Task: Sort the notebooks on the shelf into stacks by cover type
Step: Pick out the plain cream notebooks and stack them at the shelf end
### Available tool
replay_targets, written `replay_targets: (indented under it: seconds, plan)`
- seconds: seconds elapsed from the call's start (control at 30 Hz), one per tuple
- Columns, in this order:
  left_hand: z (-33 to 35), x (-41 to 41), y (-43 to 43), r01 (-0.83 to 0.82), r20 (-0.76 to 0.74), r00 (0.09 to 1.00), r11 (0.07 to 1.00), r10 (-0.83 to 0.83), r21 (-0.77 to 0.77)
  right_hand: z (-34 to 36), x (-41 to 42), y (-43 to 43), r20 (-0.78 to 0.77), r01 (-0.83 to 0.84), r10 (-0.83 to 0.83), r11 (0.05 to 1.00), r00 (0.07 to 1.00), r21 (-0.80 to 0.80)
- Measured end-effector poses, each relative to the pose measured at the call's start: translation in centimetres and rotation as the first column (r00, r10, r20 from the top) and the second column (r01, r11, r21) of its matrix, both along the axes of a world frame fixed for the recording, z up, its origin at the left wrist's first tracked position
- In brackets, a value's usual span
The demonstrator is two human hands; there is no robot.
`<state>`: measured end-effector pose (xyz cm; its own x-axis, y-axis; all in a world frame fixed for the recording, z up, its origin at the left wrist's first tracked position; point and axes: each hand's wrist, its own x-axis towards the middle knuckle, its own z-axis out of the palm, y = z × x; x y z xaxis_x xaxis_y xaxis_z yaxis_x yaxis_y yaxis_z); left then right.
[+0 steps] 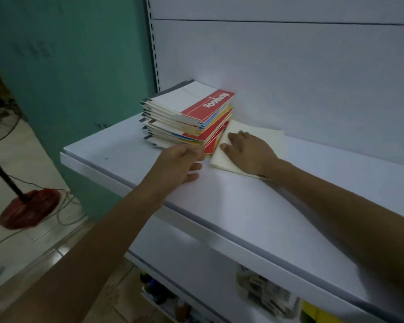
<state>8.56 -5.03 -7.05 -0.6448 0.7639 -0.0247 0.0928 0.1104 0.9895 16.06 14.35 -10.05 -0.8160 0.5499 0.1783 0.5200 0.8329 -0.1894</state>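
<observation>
The cream notebook (262, 134) is pinned flat by the right hand (250, 152), fingers released, to seed a stack; left hand (182, 163) grasp at the mixed stack (187, 113) cannot be told

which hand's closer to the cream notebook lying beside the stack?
Right. The right hand rests flat on the cream notebook; the left hand is off it, to its left, at the front corner of the stack.

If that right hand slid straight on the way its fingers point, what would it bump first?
Probably the tall stack of red, yellow and white notebooks: the right hand, flat on a cream paper notebook, points at its lower edge.
</observation>
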Motion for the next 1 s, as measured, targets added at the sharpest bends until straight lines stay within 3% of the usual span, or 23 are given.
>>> replay_targets:
  seconds: [0.17, 0.3, 0.43, 0.57, 0.67, 0.77, 0.83, 0.93, 1.0]
  plan:
    - [0.7, -2.1, 0.6, 0.179, 0.385, 0.907, 0.984, -0.172, 0.019, 0.1, 1.5, -2.6, -0.005, 0.057, -0.057, 0.998, 0.998, -0.024]
    - [1.2, -2.6, 0.6, 0.316, 0.444, 0.851, 0.949, -0.282, -0.004, 0.3, 2.4, -5.8, -0.024, 0.132, -0.133, 0.991, 0.991, -0.031]
    - [0.8, -2.8, 0.2, 0.432, 0.509, 0.755, 0.897, -0.413, 0.086, 0.8, 3.8, -9.3, -0.172, 0.140, -0.174, 0.971, 0.969, -0.195]
    - [0.6, -1.9, 0.0, 0.610, 0.451, 0.691, 0.790, -0.565, 0.057, 0.6, 4.6, -12.2, -0.397, 0.015, -0.121, 0.965, 0.910, -0.261]
    - [0.5, -1.2, -0.2, 0.641, 0.428, 0.679, 0.766, -0.596, 0.050, 0.6, 4.7, -12.9, -0.496, 0.049, -0.171, 0.967, 0.851, -0.249]
    - [0.2, -1.3, -0.3, 0.623, 0.342, 0.718, 0.779, -0.606, 0.072, 0.9, 4.5, -13.6, -0.508, 0.076, -0.175, 0.975, 0.843, -0.210]
    - [0.0, -1.6, -0.3, 0.570, 0.156, 0.803, 0.818, -0.575, 0.080, 1.4, 4.5, -13.7, -0.560, 0.097, -0.189, 0.977, 0.807, -0.191]
    - [-0.9, -3.0, -0.2, 0.469, -0.226, 0.875, 0.868, -0.429, 0.167, 3.0, 4.1, -12.5, -0.722, 0.198, -0.292, 0.957, 0.627, -0.214]
    - [-1.6, -4.1, -0.3, 0.400, -0.246, 0.909, 0.865, -0.335, 0.302, 3.9, 3.8, -11.0, -0.801, 0.274, -0.452, 0.889, 0.391, -0.368]
